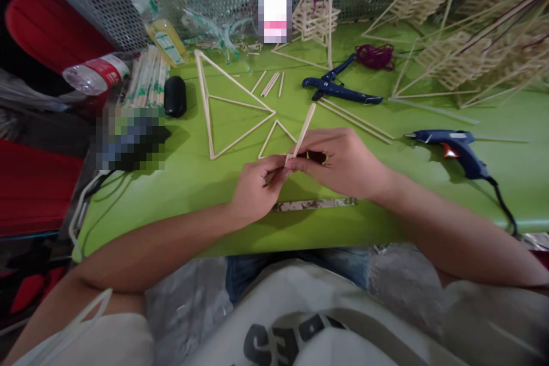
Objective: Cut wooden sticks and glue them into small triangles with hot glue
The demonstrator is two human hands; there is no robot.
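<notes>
We pinch small triangle of pale wooden sticks [268, 139] at its near right corner, left hand [259, 187] fingertips closed on it; triangle reaches just beyond fingers. Our right hand [343, 163] grips slim pale wooden stick [305, 130], tilted up and away, base at same corner. Flat speckled metal strip [317, 204] lies nearer us.

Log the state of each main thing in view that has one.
Left hand: pinching sticks
Right hand: pinching sticks
Glue gun: lying on its side
Cutter: handles spread
Yellow-liquid bottle: capped, part full
Red-label bottle: lying on its side
Purple string: tangled
Large stick frame: joined at corners
Narrow strip: lying flat
</notes>
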